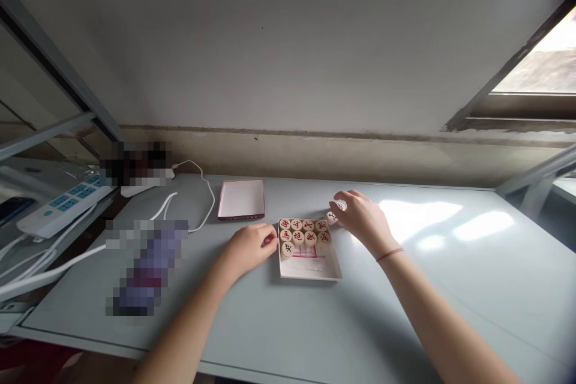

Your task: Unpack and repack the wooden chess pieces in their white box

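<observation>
A shallow white cardboard box (330, 267) lies on the desk, its far part filled with round wooden Chinese chess pieces (297, 237). Most show red characters, and a piece with a black character (287, 248) sits nearest me on the left. My left hand (249, 247) rests at the box's left wall, fingers curled in, with nothing seen in them. Beyond the box's far right corner, my right hand (362, 216) pinches a chess piece (341, 206) between thumb and fingers. Another chess piece (332, 216) with a black character is just below that one, partly covered.
An upturned box lid (242, 199) lies on the grey desk (252, 318), left of the box and farther back. At the left are a white power strip (67, 201), white cables (211, 192) and a blurred-out purple object (150, 267). A wall runs along the back.
</observation>
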Demonstrator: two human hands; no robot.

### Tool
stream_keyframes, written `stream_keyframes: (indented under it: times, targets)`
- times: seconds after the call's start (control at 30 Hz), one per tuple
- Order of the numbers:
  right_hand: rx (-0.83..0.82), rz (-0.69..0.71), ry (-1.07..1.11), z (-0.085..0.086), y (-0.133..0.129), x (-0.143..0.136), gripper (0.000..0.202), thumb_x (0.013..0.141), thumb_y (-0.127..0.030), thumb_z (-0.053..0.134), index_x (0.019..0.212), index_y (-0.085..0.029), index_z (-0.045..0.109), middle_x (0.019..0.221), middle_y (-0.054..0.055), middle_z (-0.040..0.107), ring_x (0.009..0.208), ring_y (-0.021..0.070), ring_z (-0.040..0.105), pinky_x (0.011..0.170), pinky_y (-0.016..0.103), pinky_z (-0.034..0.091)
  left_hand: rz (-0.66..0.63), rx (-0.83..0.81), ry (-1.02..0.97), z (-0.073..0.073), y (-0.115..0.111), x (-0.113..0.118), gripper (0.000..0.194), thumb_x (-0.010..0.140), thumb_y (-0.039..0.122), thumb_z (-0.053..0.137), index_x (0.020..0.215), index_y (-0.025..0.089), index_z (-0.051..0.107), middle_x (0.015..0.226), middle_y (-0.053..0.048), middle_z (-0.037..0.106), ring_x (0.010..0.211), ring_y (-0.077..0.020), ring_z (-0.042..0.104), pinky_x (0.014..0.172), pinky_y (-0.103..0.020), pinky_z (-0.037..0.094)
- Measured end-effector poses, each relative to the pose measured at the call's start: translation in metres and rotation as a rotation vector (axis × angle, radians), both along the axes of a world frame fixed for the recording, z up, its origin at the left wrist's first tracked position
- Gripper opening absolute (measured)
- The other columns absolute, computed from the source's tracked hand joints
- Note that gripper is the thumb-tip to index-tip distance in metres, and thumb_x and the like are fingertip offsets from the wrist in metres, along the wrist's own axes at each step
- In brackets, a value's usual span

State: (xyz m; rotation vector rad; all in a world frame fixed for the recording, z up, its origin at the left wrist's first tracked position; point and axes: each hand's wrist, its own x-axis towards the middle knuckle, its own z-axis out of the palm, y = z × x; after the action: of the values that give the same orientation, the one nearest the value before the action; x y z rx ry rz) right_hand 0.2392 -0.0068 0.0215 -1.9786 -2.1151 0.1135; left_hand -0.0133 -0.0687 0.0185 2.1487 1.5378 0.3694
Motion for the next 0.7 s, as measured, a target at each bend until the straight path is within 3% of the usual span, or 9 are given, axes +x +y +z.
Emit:
stream_keyframes:
  times: [0.17, 0.37, 0.57, 0.7]
  targets:
    - [-0.246, -0.057, -0.105, 0.002, 0.024, 0.002, 0.027, 0.079, -0.029, 0.050, 0.098, -0.021, 0.068, 0.091, 0.009, 0.069, 0.078, 0.0233, 0.063, 0.055, 0.028, 0.037, 0.001, 0.015, -0.029, 0.002, 0.002, 0.000, 0.019, 0.086, 0.024, 0.045, 0.078, 0.021, 0.062, 0.077, 0.001, 0.063, 0.070, -0.0135, 0.056, 0.064, -0.023, 0.038]
    - [-0.317, -0.041, -0.096, 0.001, 0.040, 0.004, 0.028, 0.071, -0.028, 0.059, 0.096, -0.020, 0.069, 0.092, 0.009, 0.069, 0.081, 0.0231, 0.064, 0.060, 0.028, 0.041, -0.020, 0.031, -0.053, 0.001, 0.002, 0.000, 0.021, 0.088, 0.024, 0.044, 0.082, 0.021, 0.064, 0.079, 0.001, 0.064, 0.071, -0.0134, 0.057, 0.066, -0.024, 0.040]
    - [-0.215, -0.074, -0.022, 0.002, 0.041, 0.003, 0.029, 0.073, -0.026, 0.059, 0.099, -0.017, 0.069, 0.093, 0.011, 0.070, 0.085, 0.0255, 0.065, 0.066, 0.031, 0.045, -0.027, 0.071, -0.072, 0.000, 0.003, -0.001, 0.020, 0.089, 0.023, 0.046, 0.085, 0.021, 0.065, 0.080, 0.000, 0.064, 0.072, -0.0137, 0.057, 0.068, -0.025, 0.044]
    - [-0.075, 0.014, 0.362, 0.013, 0.012, -0.010, 0.032, 0.080, -0.036, 0.057, 0.104, -0.018, 0.067, 0.099, 0.009, 0.071, 0.077, 0.0221, 0.068, 0.068, 0.034, 0.051, -0.058, 0.240, -0.198, -0.004, 0.003, 0.003, 0.021, 0.090, 0.027, 0.050, 0.109, 0.023, 0.060, 0.102, -0.003, 0.063, 0.100, -0.0180, 0.057, 0.090, -0.032, 0.045]
